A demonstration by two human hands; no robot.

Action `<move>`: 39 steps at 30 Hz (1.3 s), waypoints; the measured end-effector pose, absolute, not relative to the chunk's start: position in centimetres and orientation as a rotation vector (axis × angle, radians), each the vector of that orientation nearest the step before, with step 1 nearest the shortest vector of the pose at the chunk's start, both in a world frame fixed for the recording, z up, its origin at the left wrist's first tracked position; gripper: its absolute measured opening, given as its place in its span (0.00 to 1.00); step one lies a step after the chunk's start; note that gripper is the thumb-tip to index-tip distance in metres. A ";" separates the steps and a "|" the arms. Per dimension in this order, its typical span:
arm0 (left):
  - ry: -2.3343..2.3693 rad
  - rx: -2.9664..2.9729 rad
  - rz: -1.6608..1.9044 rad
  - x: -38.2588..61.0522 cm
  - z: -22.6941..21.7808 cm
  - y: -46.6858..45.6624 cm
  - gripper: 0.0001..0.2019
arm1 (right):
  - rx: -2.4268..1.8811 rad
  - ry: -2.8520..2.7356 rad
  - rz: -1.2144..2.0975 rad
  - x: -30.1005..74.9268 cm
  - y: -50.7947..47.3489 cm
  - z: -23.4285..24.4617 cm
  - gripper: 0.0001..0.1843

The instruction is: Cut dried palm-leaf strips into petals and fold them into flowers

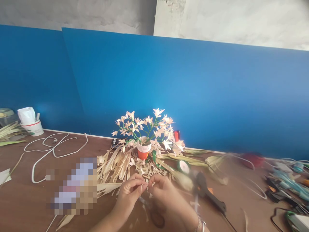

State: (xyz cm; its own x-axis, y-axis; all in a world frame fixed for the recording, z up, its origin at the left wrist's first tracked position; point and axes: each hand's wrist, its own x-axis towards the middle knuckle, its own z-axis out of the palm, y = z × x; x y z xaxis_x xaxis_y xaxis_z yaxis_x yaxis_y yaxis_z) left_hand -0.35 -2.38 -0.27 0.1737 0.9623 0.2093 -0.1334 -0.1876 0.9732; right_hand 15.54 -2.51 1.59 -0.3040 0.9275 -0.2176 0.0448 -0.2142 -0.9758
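Note:
Close together at the front middle, my left hand and my right hand both have thumb and fingers pinched. A thin pale strand shows at the left fingertips. What the right fingertips hold is too small to make out. Scissors lie blurred beneath the hands. Just beyond are loose cut husk pieces and longer dried husk strips. Behind them stands a red and white paper cup holding green-stemmed branches with pale husk flowers.
Right of my hands lie a black glue gun with its cord and a tape roll. White cables and a white cup are at left. Tangled tools occupy the far right. A blue partition rises behind the table.

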 end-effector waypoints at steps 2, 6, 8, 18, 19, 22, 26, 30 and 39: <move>0.882 1.377 1.269 -0.4 -0.4 -2.3 0.08 | -1.221 -1.364 1.574 15.5 -2.5 1.6 0.12; 0.873 1.442 1.280 -0.6 -0.7 -2.0 0.08 | -1.256 -1.356 1.570 15.2 -2.6 2.0 0.16; 0.871 1.430 1.275 -0.6 -0.7 -2.0 0.08 | -1.248 -1.329 1.599 15.2 -2.8 2.4 0.16; 0.975 1.341 1.312 -0.4 -0.2 -2.1 0.11 | -1.368 -1.186 1.440 15.2 -2.9 3.0 0.09; 0.978 1.340 1.316 -0.5 -0.2 -2.1 0.11 | -1.387 -1.177 1.428 15.2 -2.8 2.9 0.09; 0.981 1.323 1.329 -0.6 -0.4 -1.9 0.10 | -1.395 -1.207 1.400 15.5 -2.7 3.2 0.10; 0.989 1.296 1.355 -0.7 -0.5 -1.8 0.09 | -1.349 -1.266 1.381 16.1 -2.4 3.8 0.11; 0.980 1.304 1.355 -0.7 -0.4 -1.7 0.09 | -1.359 -1.300 1.365 16.6 -2.1 3.4 0.10; 0.957 1.373 1.296 -0.6 -0.8 -2.0 0.09 | -1.303 -1.827 0.829 15.6 -2.9 2.5 0.19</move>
State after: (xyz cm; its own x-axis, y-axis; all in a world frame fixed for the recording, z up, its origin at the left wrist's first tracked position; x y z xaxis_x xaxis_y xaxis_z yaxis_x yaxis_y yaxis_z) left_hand -0.63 -1.97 -0.77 0.1201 0.9686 0.2175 -0.0779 -0.2092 0.9748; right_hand 15.60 -2.92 2.50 -0.2183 0.9564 0.1938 0.4844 0.2786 -0.8293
